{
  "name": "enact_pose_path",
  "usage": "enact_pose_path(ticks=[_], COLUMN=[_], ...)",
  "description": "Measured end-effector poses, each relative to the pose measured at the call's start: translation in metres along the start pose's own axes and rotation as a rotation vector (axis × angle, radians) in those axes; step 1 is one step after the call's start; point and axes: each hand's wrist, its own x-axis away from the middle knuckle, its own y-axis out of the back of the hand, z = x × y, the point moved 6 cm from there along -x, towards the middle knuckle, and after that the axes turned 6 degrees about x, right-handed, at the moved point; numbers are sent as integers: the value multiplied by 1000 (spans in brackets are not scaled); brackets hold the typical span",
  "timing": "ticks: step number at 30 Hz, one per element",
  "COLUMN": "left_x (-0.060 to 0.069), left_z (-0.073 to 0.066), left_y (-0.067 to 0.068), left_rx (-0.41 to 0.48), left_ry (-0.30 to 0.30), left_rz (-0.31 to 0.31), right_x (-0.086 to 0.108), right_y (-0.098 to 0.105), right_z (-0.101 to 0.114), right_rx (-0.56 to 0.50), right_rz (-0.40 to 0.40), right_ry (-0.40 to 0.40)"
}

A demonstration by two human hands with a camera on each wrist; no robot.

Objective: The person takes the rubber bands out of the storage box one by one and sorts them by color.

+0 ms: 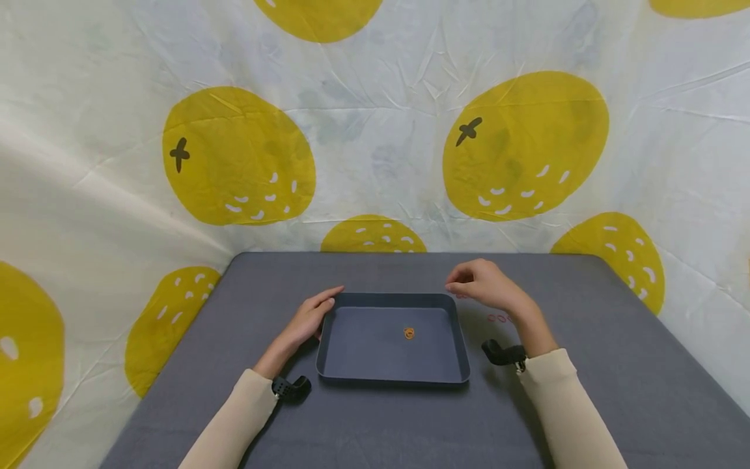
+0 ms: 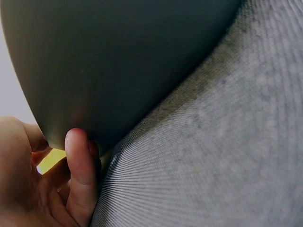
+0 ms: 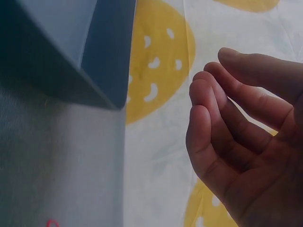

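A dark blue-grey rectangular tray [image 1: 392, 379] lies on the table, and small orange bands [image 1: 409, 333] sit on its floor, right of the middle. My left hand [image 1: 307, 320] holds the tray's far left corner; in the left wrist view a fingertip [image 2: 77, 144] presses the outer wall. Beyond the far right corner, my right hand [image 1: 483, 283] hovers with loosely bent fingers. Nothing shows between its thumb and fingers [image 3: 201, 137] in the right wrist view. Several thin red loops [image 1: 500, 318] lie right of the tray, partly hidden by the right wrist.
A grey cloth covers the table [image 1: 381, 423]. Behind it hangs a white curtain [image 1: 381, 163] printed with yellow fruit. Black wrist devices [image 1: 504, 353] are worn on both arms, close to the tray's sides.
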Motion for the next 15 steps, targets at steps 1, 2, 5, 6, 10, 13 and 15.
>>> enact_pose_path(ticks=[1, 2, 5, 6, 10, 13, 15], left_x=[0, 0, 0, 0, 1, 1, 2], left_z=[0, 0, -2, -2, -4, -4, -4], left_y=[0, 0, 1, 1, 0, 0, 0], left_rx=[-1, -2, -1, 1, 5, 6, 9], left_ry=[2, 3, 2, 2, 6, 11, 15], left_rz=[-1, 1, 4, 3, 1, 1, 0], right_x=[-2, -3, -7, -9, -15, -18, -21], right_y=[-1, -2, -6, -8, -13, -16, -19], right_z=[2, 3, 8, 10, 17, 22, 24], right_rx=[-8, -12, -27, -34, -35, -32, -41], right_rz=[5, 8, 20, 22, 34, 41, 45], right_ry=[0, -3, -1, 0, 14, 27, 34])
